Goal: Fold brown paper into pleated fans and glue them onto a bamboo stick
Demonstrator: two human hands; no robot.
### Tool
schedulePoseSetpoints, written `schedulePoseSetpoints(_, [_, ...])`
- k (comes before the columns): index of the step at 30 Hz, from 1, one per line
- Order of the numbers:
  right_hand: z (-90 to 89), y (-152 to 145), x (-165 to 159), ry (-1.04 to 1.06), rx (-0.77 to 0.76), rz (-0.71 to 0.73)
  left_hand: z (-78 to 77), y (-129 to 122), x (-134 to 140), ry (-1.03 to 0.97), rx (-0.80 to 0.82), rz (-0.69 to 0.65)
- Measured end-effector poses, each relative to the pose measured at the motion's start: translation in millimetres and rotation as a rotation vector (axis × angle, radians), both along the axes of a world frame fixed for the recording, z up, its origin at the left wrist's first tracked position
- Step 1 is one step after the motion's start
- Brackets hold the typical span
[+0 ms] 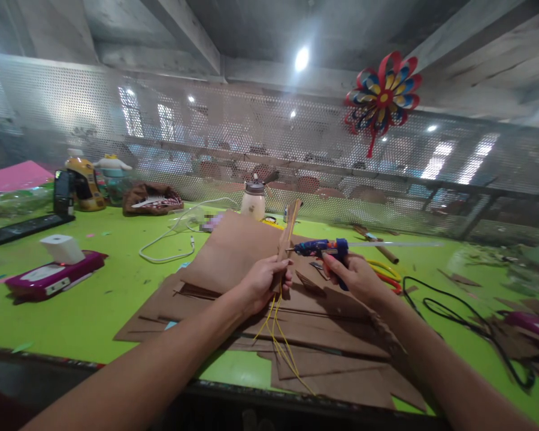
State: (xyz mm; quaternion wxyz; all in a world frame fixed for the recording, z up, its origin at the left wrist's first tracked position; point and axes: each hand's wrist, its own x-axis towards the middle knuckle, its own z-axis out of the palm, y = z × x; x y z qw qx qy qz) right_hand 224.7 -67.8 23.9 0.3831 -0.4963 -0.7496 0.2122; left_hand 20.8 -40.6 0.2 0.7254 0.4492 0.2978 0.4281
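My left hand (269,281) is closed around a narrow brown cardboard strip (289,230) that points up and away from me. Thin yellow cords (276,329) hang down below that hand onto the cardboard. In my right hand (353,275) is a dark blue hot glue gun (321,248), its nozzle pointing left and touching or nearly touching the strip. A clear glue stick (395,243) juts out of the gun's back end. Beneath both hands lie stacked brown cardboard sheets (224,251). My left palm and the strip's lower end are partly hidden by the fingers.
A lidded bottle (253,200) stands behind the cardboard. To the left are a purple power strip (56,275) with a white charger, a white cable (161,254) and a brown pouch (153,199). Scissors with yellow-red handles (388,278) and a black cord (449,305) lie right.
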Motion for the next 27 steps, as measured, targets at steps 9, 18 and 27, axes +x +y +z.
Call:
schedulePoseSetpoints(9, [-2.3, 1.6, 1.8, -0.037, 0.009, -0.039, 0.5, -0.7, -0.5, -0.001, 0.002, -0.010])
schedulePoseSetpoints(18, [-1.3, 0.6, 1.8, -0.047, 0.027, -0.035, -0.1, -0.7, -0.3, -0.009, 0.000, -0.003])
schedulePoseSetpoints(27, [3.4, -3.6, -1.8, -0.095, 0.024, -0.063, -2.5, 1.4, 0.1, 0.008, -0.002, -0.002])
